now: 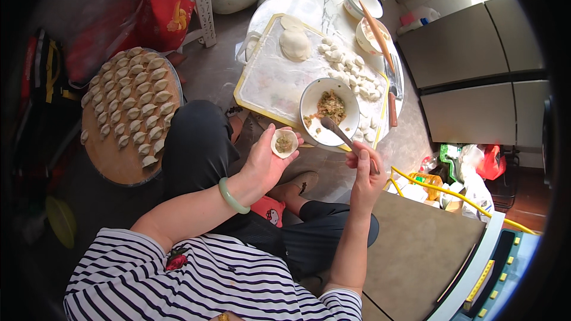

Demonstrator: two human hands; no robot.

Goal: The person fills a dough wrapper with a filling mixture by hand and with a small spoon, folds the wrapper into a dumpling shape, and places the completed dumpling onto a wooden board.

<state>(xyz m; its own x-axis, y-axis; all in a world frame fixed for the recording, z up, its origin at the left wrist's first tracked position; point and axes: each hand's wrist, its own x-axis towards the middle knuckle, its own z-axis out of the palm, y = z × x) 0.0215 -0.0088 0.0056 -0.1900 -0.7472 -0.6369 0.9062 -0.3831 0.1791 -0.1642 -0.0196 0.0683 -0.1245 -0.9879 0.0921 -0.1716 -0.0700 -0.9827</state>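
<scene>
On the palm of my left hand (261,160) lies a round dumpling wrapper (276,151) with a mound of minced filling (284,143) in its middle. My right hand (366,169) grips the handle of a dark spoon (341,133), whose tip dips into a white bowl (305,118). Chopped meat and green filling (331,108) sits in that bowl, mostly towards its far side. The bowl stands on the near edge of a floured board with a yellow rim (263,82). Flat wrappers (295,45) are piled at the board's far end, and small dough pieces (352,71) lie along its right side.
At my left, rows of folded dumplings (134,98) cover a round wooden board (113,160). A rolling pin (377,31) rests across a bowl (366,40) on the round table (308,2). A knife with a brown handle (392,109) lies at the table's right edge.
</scene>
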